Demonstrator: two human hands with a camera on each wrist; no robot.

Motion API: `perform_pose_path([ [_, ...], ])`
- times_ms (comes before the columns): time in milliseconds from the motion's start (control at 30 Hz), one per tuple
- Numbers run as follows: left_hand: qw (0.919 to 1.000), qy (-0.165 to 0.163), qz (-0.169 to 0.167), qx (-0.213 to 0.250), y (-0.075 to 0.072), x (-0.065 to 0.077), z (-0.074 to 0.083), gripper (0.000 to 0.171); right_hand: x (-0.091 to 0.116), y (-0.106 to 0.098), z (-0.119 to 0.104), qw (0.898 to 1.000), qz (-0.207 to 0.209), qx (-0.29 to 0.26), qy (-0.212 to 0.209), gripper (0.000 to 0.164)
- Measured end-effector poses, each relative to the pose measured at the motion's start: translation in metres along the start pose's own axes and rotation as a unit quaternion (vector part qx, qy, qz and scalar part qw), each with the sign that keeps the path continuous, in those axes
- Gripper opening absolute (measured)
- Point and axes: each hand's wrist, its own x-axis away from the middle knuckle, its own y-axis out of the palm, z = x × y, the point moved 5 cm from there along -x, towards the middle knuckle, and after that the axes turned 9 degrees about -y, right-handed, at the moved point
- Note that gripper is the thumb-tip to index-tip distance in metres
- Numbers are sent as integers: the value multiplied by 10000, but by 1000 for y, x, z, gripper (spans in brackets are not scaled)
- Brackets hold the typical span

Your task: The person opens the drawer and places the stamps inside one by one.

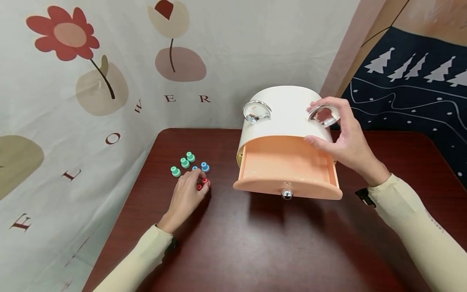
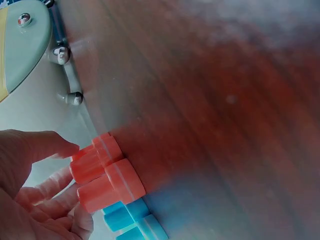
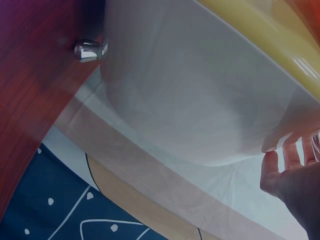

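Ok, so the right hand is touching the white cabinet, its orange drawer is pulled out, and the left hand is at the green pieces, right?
Not quite: the left hand is at the red pieces, not the green pieces, as the left wrist view shows. The rest holds: the right hand touches the white cabinet, and its orange drawer is pulled out.

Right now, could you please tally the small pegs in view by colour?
Green pegs: 3
Blue pegs: 2
Red pegs: 2
Total: 7
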Motion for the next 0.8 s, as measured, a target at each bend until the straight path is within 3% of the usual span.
perform_pose_path([
  [233,9999,-54,42,126,1,0,2,28,1,0,0,10000,37,-38,8,78],
  [633,9996,217,143,-132,4,0,10,21,0,-1,-6,10000,35,-67,44,78],
  [800,9993,231,239,199,1,0,15,19,4,-3,4,10000,1,-35,87,83],
])
